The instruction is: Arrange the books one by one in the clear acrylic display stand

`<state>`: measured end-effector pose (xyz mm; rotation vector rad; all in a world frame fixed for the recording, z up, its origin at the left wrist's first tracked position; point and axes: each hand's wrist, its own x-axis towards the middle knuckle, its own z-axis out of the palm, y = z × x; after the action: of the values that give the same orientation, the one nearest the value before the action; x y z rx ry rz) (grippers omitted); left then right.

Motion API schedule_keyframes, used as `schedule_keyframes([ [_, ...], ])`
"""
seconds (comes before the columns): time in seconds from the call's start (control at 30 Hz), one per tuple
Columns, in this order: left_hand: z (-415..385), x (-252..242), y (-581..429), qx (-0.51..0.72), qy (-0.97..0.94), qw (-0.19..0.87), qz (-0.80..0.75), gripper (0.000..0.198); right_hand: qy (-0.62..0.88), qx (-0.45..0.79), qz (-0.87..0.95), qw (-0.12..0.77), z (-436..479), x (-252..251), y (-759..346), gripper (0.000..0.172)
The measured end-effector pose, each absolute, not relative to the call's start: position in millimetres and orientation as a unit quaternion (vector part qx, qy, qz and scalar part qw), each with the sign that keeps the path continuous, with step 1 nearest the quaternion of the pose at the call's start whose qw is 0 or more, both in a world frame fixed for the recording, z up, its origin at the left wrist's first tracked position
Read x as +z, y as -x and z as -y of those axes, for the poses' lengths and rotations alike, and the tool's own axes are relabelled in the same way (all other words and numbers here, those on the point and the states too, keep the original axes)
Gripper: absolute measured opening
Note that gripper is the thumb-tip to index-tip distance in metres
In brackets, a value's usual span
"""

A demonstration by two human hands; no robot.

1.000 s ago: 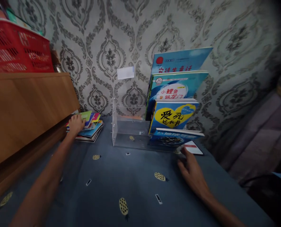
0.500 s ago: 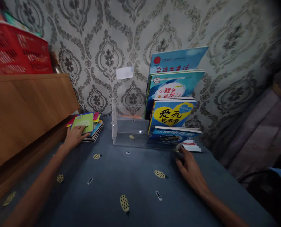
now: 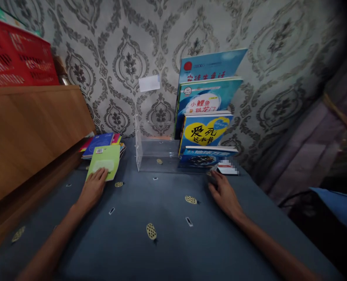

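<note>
My left hand (image 3: 94, 188) has its fingers on top of a light green book (image 3: 105, 158), which is pulled partly off a small stack of books; the thumb is hidden. A blue-purple book (image 3: 99, 142) lies on top of that stack, at the left by the wooden cabinet. My right hand (image 3: 224, 195) rests at the front right corner of a clear acrylic book rack (image 3: 158, 164), fingers slightly apart, thumb out to the side. Whether its fingertips touch the rack I cannot tell. Upright in the rack's right half stand several books, including a blue one with a yellow heart (image 3: 205, 130).
A white and red booklet (image 3: 229, 168) lies right of the rack. On the left, a red plastic basket (image 3: 18, 58) stands on a wooden cabinet (image 3: 36, 132). Patterned wallpaper (image 3: 129, 66) is behind the rack. A curtain (image 3: 302, 144) hangs at the right.
My left hand has drawn the green book off the top of the stack toward me, uncovering the blue-purple book. My right hand stays by the rack corner. The view has shifted slightly.
</note>
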<state>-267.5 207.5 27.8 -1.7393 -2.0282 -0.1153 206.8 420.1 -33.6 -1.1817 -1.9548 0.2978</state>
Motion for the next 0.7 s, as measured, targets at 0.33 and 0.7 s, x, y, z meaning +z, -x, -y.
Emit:
schedule_keyframes([
  [0.33, -118, 10, 219, -0.131, 0.782, 0.029, 0.608, 0.047, 0.434, 0.136, 0.830, 0.324, -396, -10, -193, 0.037],
  [0.7, -182, 52, 154, -0.109, 0.869, -0.244, 0.416, 0.041, 0.250, 0.213, 0.890, 0.317, -365, 1, -170, 0.041],
])
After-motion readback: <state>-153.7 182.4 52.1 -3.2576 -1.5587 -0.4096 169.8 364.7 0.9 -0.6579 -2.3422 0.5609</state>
